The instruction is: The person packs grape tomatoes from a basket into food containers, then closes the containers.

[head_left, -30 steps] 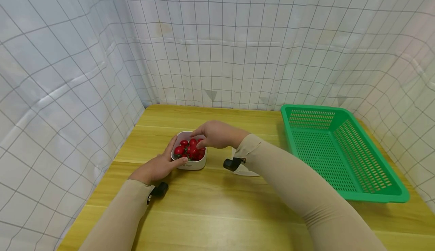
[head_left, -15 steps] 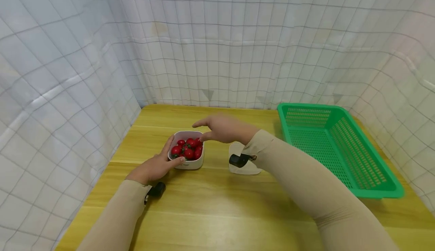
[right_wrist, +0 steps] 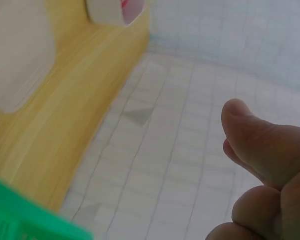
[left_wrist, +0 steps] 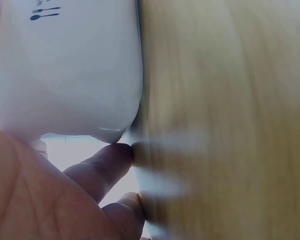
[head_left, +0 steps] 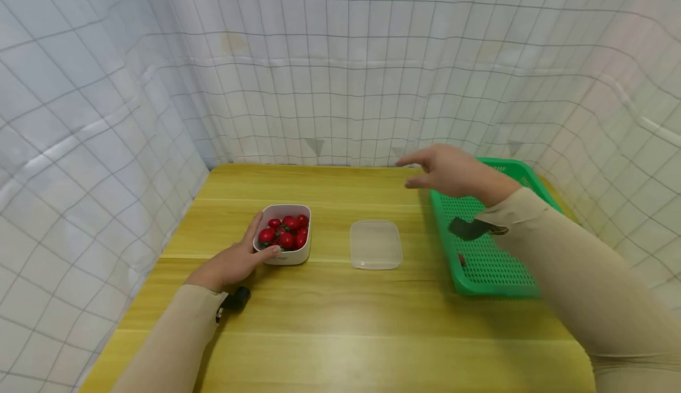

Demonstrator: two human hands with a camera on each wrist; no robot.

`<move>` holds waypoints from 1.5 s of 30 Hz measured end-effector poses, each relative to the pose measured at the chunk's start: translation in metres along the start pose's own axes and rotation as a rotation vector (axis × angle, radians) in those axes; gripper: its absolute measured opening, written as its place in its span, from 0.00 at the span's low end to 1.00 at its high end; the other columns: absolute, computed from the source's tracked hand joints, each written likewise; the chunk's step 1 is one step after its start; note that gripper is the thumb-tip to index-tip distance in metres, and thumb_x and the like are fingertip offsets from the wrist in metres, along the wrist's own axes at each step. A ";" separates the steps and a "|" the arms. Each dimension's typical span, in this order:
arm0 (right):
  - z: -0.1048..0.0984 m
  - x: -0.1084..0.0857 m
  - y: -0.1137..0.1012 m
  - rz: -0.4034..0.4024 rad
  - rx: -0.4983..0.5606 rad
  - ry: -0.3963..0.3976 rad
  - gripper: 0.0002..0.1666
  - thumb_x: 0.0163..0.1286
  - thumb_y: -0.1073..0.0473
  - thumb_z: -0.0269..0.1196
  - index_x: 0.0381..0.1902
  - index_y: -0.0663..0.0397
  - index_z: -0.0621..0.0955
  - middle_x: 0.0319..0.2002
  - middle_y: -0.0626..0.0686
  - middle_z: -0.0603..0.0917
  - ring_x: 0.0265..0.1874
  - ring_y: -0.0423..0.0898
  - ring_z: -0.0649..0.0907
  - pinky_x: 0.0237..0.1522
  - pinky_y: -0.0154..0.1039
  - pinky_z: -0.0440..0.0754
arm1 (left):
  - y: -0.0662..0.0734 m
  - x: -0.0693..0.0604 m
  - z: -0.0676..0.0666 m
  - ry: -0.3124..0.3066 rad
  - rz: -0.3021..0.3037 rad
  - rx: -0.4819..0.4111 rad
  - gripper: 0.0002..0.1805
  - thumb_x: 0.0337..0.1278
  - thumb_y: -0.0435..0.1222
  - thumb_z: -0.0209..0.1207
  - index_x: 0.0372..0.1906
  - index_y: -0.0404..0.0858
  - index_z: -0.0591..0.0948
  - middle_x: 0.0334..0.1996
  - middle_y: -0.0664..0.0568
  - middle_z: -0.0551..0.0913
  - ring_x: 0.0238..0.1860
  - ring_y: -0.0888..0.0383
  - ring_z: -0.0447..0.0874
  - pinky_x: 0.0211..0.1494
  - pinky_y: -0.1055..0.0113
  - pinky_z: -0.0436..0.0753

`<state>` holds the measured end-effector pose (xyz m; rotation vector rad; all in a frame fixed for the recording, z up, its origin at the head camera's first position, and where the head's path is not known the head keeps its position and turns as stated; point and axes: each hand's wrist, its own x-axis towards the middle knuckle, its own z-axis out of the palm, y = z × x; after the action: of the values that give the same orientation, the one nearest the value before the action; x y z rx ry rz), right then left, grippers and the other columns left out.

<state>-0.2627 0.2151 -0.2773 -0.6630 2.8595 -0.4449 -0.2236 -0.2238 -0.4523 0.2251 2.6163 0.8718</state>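
Note:
A square white container (head_left: pixel 301 256) of cherry tomatoes (head_left: pixel 287 238), some with green stems, stands at the table's left in the head view. My left hand (head_left: pixel 232 264) grips its near-left corner, thumb over the front rim and fingers along the side. In the left wrist view the container (left_wrist: pixel 65 75) shows a printed spoon and fork. My right hand (head_left: pixel 450 170) is raised above the left rim of the green basket (head_left: pixel 444 251). Its thumb and forefinger stand apart, with nothing visible between them. A small red thing (head_left: pixel 461 259) lies in the basket's near-left corner, probably a tomato.
A translucent square lid (head_left: pixel 375 245) lies flat on the wooden table (head_left: pixel 340 316) between container and basket. White gridded curtains (head_left: pixel 340 74) close in the back and sides. The right forearm (head_left: pixel 585 263) hides part of the basket.
My right hand has left the container and moved right to above the basket's edge. The lid is now uncovered by the arm. My left hand keeps its place on the container.

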 end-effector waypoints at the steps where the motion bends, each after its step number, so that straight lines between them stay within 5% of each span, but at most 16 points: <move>1: 0.000 -0.007 0.016 0.008 0.002 -0.004 0.30 0.77 0.48 0.67 0.74 0.42 0.78 0.20 0.50 0.79 0.22 0.43 0.73 0.39 0.46 0.77 | 0.000 -0.001 -0.001 -0.001 0.001 0.000 0.60 0.69 0.73 0.47 0.84 0.54 0.22 0.83 0.27 0.47 0.79 0.22 0.54 0.76 0.29 0.62; 4: 0.007 -0.026 0.061 0.022 -0.021 -0.034 0.29 0.75 0.49 0.68 0.72 0.45 0.80 0.42 0.57 0.91 0.28 0.43 0.80 0.41 0.47 0.80 | 0.000 -0.002 -0.003 -0.001 0.002 -0.004 0.60 0.69 0.73 0.47 0.84 0.54 0.23 0.83 0.26 0.47 0.79 0.22 0.54 0.76 0.28 0.62; 7: 0.019 -0.042 0.097 0.009 -0.036 -0.079 0.29 0.73 0.50 0.70 0.69 0.48 0.82 0.62 0.61 0.86 0.44 0.46 0.86 0.51 0.50 0.83 | -0.001 -0.003 -0.005 0.000 -0.002 -0.002 0.60 0.69 0.73 0.47 0.84 0.54 0.22 0.83 0.25 0.47 0.79 0.21 0.54 0.76 0.28 0.63; 12: 0.039 -0.055 0.127 -0.001 0.017 -0.194 0.27 0.70 0.53 0.72 0.66 0.49 0.85 0.59 0.60 0.87 0.53 0.54 0.85 0.53 0.55 0.84 | -0.003 -0.003 -0.006 -0.005 -0.013 -0.009 0.60 0.69 0.73 0.47 0.83 0.56 0.21 0.82 0.25 0.47 0.79 0.21 0.53 0.76 0.28 0.62; 18: 0.061 -0.055 0.134 -0.082 0.035 -0.310 0.26 0.69 0.57 0.73 0.64 0.51 0.86 0.64 0.57 0.86 0.66 0.65 0.81 0.63 0.62 0.82 | -0.005 -0.002 -0.004 -0.009 -0.010 -0.022 0.61 0.70 0.72 0.48 0.83 0.54 0.21 0.82 0.25 0.46 0.79 0.21 0.53 0.76 0.28 0.62; 24: 0.074 -0.050 0.133 -0.093 0.021 -0.372 0.27 0.67 0.57 0.74 0.63 0.52 0.86 0.63 0.57 0.86 0.65 0.64 0.82 0.62 0.60 0.83 | -0.005 -0.001 -0.002 -0.007 -0.005 -0.015 0.60 0.70 0.72 0.48 0.83 0.55 0.21 0.82 0.25 0.47 0.79 0.22 0.54 0.76 0.28 0.62; 45: 0.097 -0.047 0.144 -0.076 -0.012 -0.340 0.31 0.66 0.48 0.75 0.61 0.61 0.86 0.62 0.61 0.86 0.64 0.65 0.83 0.61 0.61 0.83 | 0.002 -0.001 0.000 -0.016 -0.005 -0.012 0.60 0.70 0.71 0.48 0.83 0.55 0.21 0.82 0.24 0.48 0.79 0.21 0.54 0.75 0.28 0.64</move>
<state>-0.2565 0.3357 -0.4110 -0.7692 2.5258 -0.2926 -0.2227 -0.2224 -0.4503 0.2209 2.5953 0.8799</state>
